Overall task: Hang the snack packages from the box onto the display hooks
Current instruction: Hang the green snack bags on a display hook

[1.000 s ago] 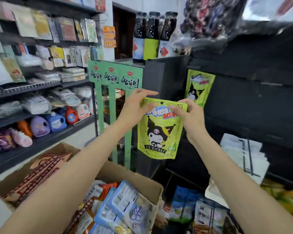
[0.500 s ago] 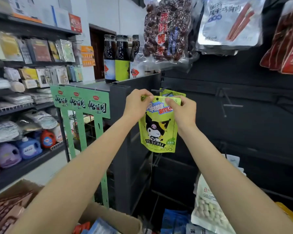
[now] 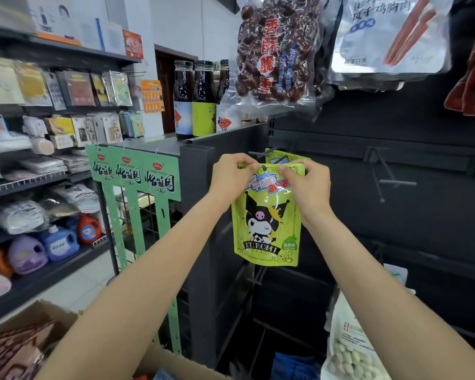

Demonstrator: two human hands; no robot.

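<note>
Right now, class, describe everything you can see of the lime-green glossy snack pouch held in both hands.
The lime-green glossy snack pouch is a flat, shiny plastic packet printed with a black-and-white cartoon character and "KUROMI". It hangs upright before the dark display panel. The left hand and right hand pinch its top corners, its hang hole at a metal hook carrying a matching pouch behind.

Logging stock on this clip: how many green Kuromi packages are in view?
2. One green Kuromi package held by both hands at the hook; a second package hangs directly behind it, mostly hidden. More may sit behind.
</note>
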